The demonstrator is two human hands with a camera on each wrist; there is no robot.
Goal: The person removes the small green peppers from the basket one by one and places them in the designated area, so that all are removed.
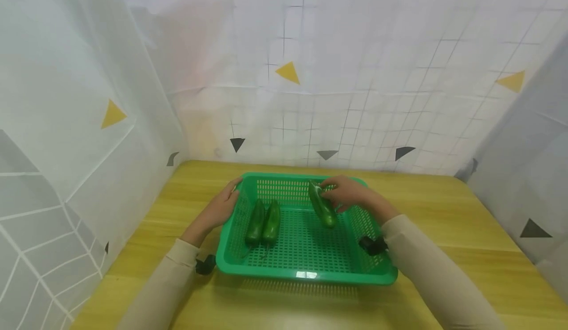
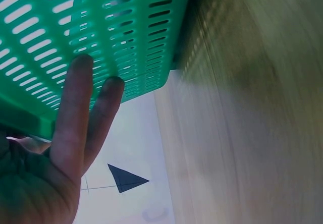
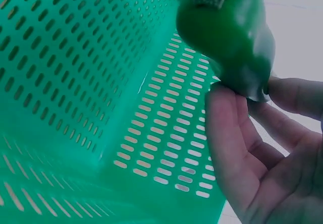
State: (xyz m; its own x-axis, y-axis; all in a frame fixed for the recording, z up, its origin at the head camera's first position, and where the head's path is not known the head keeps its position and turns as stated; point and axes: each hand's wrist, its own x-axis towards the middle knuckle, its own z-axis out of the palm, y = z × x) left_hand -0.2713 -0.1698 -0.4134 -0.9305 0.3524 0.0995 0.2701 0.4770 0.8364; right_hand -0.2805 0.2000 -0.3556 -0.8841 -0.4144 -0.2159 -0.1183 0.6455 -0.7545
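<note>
A green plastic basket (image 1: 306,276) with slotted walls stands on the table. Two long green peppers (image 1: 255,226) lie side by side in its left part, stems toward the near edge. My right hand (image 1: 350,192) pinches another green pepper (image 1: 323,206) between thumb and fingers, above the basket floor at the back right; the right wrist view shows that pepper (image 3: 227,37) glossy, its stem end toward the camera. At the basket's left rim, my left hand (image 1: 222,205) holds the edge, with two fingers (image 2: 75,113) stretched along the outer wall in the left wrist view.
The wooden table (image 1: 443,231) extends on both sides of the basket. White sheeting (image 1: 377,49) with grid lines and yellow and dark triangles hangs behind and at the sides. Dark devices (image 1: 373,245) sit at both wrists, close to the basket rim.
</note>
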